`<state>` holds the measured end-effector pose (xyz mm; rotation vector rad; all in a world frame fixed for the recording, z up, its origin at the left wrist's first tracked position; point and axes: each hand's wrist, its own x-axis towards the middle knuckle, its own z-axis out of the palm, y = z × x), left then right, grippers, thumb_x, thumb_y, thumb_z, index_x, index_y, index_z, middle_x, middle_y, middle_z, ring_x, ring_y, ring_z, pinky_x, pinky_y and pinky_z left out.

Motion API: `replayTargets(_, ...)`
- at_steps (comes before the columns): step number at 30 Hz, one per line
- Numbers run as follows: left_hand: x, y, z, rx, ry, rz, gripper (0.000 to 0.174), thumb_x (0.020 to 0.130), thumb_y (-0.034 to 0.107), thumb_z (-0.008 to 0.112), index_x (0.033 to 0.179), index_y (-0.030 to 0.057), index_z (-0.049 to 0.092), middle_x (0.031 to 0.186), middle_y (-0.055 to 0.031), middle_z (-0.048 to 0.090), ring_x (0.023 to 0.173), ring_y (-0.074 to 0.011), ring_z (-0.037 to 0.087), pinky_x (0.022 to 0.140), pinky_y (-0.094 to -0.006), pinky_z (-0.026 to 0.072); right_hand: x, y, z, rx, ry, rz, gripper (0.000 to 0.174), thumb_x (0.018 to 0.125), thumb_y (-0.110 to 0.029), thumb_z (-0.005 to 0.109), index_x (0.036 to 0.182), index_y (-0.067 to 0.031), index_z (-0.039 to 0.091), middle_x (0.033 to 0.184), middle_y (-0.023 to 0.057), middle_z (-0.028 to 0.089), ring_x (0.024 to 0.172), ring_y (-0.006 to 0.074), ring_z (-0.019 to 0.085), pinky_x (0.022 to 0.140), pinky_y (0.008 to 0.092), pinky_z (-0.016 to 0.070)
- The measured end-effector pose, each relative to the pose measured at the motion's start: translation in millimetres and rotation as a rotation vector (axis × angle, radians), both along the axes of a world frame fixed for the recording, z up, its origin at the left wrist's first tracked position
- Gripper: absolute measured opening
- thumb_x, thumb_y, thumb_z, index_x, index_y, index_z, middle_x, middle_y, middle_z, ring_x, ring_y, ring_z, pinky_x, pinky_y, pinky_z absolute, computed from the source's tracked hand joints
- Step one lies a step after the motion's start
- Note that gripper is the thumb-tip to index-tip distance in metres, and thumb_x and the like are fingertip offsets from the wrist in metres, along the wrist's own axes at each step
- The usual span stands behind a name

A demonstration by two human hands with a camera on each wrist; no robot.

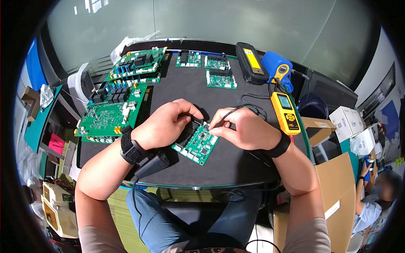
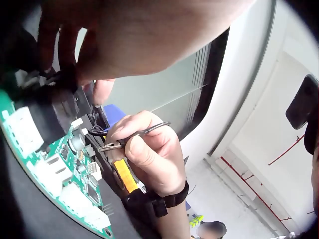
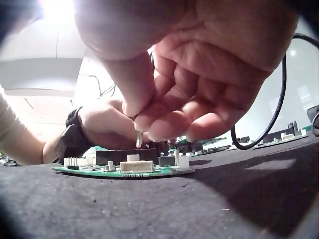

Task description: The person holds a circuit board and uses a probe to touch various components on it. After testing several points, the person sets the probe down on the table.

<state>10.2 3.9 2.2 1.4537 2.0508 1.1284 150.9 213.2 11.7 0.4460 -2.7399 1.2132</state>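
A green circuit board [image 1: 196,145] lies on the dark mat, with black relays along its far left side and white connectors along its edges. My left hand [image 1: 162,124] holds the board at the relay end, its thumb and index finger curved there; the fingertips are partly hidden. My right hand [image 1: 247,128] pinches a crocodile clip [image 2: 110,147] on a black cable [image 1: 231,111]. The bare metal tip of the clip points down close over the board's components, above a white connector [image 3: 138,166] in the right wrist view.
A yellow handheld meter [image 1: 285,113] lies right of the board; looped black cable runs near it. Behind stand a black-cased yellow device [image 1: 252,63] and a blue bench unit [image 1: 276,65]. Larger green boards [image 1: 112,111] are stacked left, smaller boards [image 1: 220,78] at the back.
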Motion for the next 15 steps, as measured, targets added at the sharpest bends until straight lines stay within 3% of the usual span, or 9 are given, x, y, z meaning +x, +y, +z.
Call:
replayTargets(2, 3.6, -0.9, 4.2, -0.038, -0.017, 0.081, 0.03, 0.094, 0.002, 0.067, 0.124, 0.003, 0.064, 0.118, -0.0109, 0.059, 0.105, -0.0215, 0.061, 0.096, -0.0324, 0.0487, -0.4, 0.3, 1.0, 0.005, -0.007, -0.002, 0.011, 0.093, -0.008, 0.07, 0.099, 0.0015, 0.07, 0.087, 0.0116, 0.072, 0.078, 0.0201, 0.07, 0.072, 0.0318, 0.0547)
replayTargets(3, 5.2, -3.1, 4.0, -0.037, -0.017, 0.081, 0.03, 0.094, 0.002, 0.067, 0.124, 0.003, 0.064, 0.118, -0.0109, 0.059, 0.105, -0.0215, 0.061, 0.096, -0.0324, 0.0487, -0.4, 0.4, 1.1, 0.006, -0.015, -0.006, 0.011, 0.093, -0.008, 0.07, 0.099, 0.0017, 0.07, 0.086, 0.0118, 0.072, 0.077, 0.0203, 0.07, 0.072, 0.0319, 0.0547)
replayTargets(5, 8.2, -7.7, 2.4, -0.05, 0.185, 0.046, 0.053, 0.088, 0.018, 0.081, 0.134, 0.0058, 0.059, 0.122, -0.0123, 0.054, 0.112, -0.0248, 0.056, 0.1, -0.0345, 0.046, -1.0, 1.7, 0.3, 0.021, -0.013, -0.002, 0.012, 0.094, -0.008, 0.07, 0.099, 0.0018, 0.069, 0.086, 0.0119, 0.071, 0.077, 0.0201, 0.07, 0.072, 0.0317, 0.0545)
replayTargets(6, 8.6, -7.4, 2.8, -0.087, 0.137, 0.046, 0.07, 0.08, 0.026, 0.089, 0.139, 0.0072, 0.056, 0.119, -0.0127, 0.053, 0.116, -0.0264, 0.051, 0.103, -0.0358, 0.0438, -1.0, 2.3, -0.2, 0.035, -0.013, 0.001, 0.012, 0.094, -0.009, 0.07, 0.099, 0.0019, 0.069, 0.085, 0.012, 0.071, 0.076, 0.0199, 0.07, 0.071, 0.0316, 0.0543)
replayTargets(7, 8.8, -7.9, 2.3, -0.087, 0.136, 0.046, 0.07, 0.08, 0.026, 0.089, 0.139, 0.0072, 0.056, 0.119, -0.0127, 0.053, 0.116, -0.0264, 0.051, 0.103, -0.0358, 0.0438, -0.6, 2.2, 0.3, 0.036, -0.014, 0.0, 0.012, 0.094, -0.009, 0.07, 0.099, 0.0019, 0.069, 0.085, 0.012, 0.071, 0.076, 0.0199, 0.07, 0.071, 0.0316, 0.0543)
replayTargets(9, 8.8, -9.6, 1.4, -0.061, 0.25, 0.034, 0.07, 0.079, 0.027, 0.087, 0.138, 0.0068, 0.055, 0.119, -0.0183, 0.053, 0.118, -0.0345, 0.05, 0.1, -0.0419, 0.0468, 0.0, 1.2, 2.6, 0.051, -0.036, 0.009, 0.013, 0.094, -0.01, 0.07, 0.099, 0.0019, 0.069, 0.084, 0.0123, 0.071, 0.074, 0.0193, 0.07, 0.07, 0.0313, 0.0538)
replayTargets(12, 13.7, -10.7, 10.3, -0.149, 0.215, 0.035, 0.069, 0.078, 0.022, 0.086, 0.137, 0.0061, 0.055, 0.115, -0.0183, 0.055, 0.117, -0.0358, 0.051, 0.1, -0.0424, 0.047, 0.4, 0.2, 3.5, 0.039, -0.041, 0.006, 0.013, 0.094, -0.01, 0.069, 0.099, 0.0021, 0.069, 0.082, 0.0125, 0.072, 0.072, 0.0188, 0.069, 0.069, 0.0313, 0.0534)
replayTargets(13, 14.4, -10.4, 10.3, -0.149, 0.214, 0.035, 0.069, 0.078, 0.022, 0.086, 0.137, 0.0061, 0.055, 0.115, -0.0183, 0.055, 0.117, -0.0358, 0.051, 0.1, -0.0424, 0.047, 0.7, 0.3, 3.3, 0.039, -0.041, 0.006, 0.013, 0.094, -0.01, 0.069, 0.099, 0.0021, 0.069, 0.082, 0.0125, 0.072, 0.072, 0.0188, 0.069, 0.069, 0.0313, 0.0534)
replayTargets(15, 15.6, -11.1, 10.3, -0.164, 0.222, 0.038, 0.067, 0.075, 0.017, 0.088, 0.134, 0.0075, 0.057, 0.108, -0.0127, 0.053, 0.102, -0.0279, 0.054, 0.095, -0.0379, 0.0486, 0.5, 0.4, 3.0, 0.031, -0.022, 0.039, 0.012, 0.095, -0.009, 0.068, 0.098, 0.0026, 0.069, 0.082, 0.0128, 0.072, 0.072, 0.0189, 0.07, 0.069, 0.0311, 0.0536)
